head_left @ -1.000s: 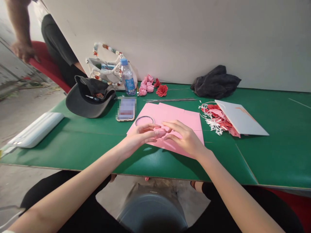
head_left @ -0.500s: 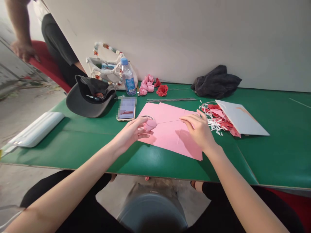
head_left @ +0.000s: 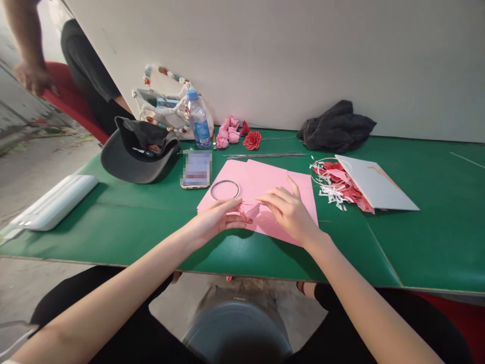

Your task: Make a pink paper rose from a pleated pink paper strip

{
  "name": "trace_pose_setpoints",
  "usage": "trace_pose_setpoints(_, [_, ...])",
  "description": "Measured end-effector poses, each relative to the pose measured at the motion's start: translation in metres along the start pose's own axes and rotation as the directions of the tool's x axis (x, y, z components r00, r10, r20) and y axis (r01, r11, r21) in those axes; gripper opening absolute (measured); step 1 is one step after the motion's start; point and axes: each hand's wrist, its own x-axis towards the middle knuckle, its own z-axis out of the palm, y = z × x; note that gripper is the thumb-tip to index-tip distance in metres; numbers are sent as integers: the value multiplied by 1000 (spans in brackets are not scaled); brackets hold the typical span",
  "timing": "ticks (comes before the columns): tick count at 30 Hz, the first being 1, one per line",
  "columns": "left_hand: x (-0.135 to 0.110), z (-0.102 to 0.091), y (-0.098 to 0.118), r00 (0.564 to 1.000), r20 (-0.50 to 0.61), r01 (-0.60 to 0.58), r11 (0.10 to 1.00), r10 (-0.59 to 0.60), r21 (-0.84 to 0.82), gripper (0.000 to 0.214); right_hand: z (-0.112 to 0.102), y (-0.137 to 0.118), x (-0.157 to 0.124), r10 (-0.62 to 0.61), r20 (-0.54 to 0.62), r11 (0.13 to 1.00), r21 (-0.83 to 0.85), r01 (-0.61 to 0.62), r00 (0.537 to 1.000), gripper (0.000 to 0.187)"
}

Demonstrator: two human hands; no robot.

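A small pink paper flower (head_left: 250, 210) is held in the fingers of my left hand (head_left: 215, 220), low over the sheets of pink paper (head_left: 269, 177). My right hand (head_left: 290, 210) pinches the flower's narrow end between thumb and index finger, its little finger raised. A short stretch of thin wire (head_left: 324, 221) shows just right of my right hand; its link to the flower is hidden. A thin silvery ring (head_left: 225, 189), possibly a roll of tape, lies on the paper just beyond my left hand.
At the back stand a water bottle (head_left: 199, 121), pink paper flowers (head_left: 228, 131), a red paper flower (head_left: 252, 140) and thin wires (head_left: 265, 155). A phone (head_left: 196, 169) and cap (head_left: 140, 151) lie left. Paper scraps (head_left: 343, 182) spill from a white bag (head_left: 375, 182). Another person's hand (head_left: 36, 78) rests on a red chair.
My right hand has moved left and in to the flower, where the wire was stretched between my hands before. My left hand has shifted right and down with the flower, uncovering the ring.
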Motion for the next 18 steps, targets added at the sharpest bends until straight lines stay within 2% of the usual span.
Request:
trace_pose_setpoints(6, [5, -3, -1, 1000, -28, -3, 995, 6, 100, 22, 6, 2, 0, -71, 92, 981, 185, 53, 993, 27])
trace_pose_setpoints(11, [4, -1, -3, 999, 7, -53, 933, 54, 357, 36, 10, 1, -1, 6, 62, 973, 230, -20, 998, 26])
trace_pose_setpoints(14, [2, -6, 1, 979, -14, -159, 802, 204, 575, 39, 6, 1, 0, 71, 96, 965, 247, -93, 993, 27])
trace_pose_setpoints(16, [0, -13, 6, 929, -35, -233, 654, 369, 719, 28, 2, 2, 1, 88, 143, 966, 228, -119, 986, 28])
trace_pose_setpoints(18, [1, -22, 10, 872, -8, -271, 495, 490, 825, 21, -1, 3, 2, 89, 187, 973, 192, -125, 978, 29])
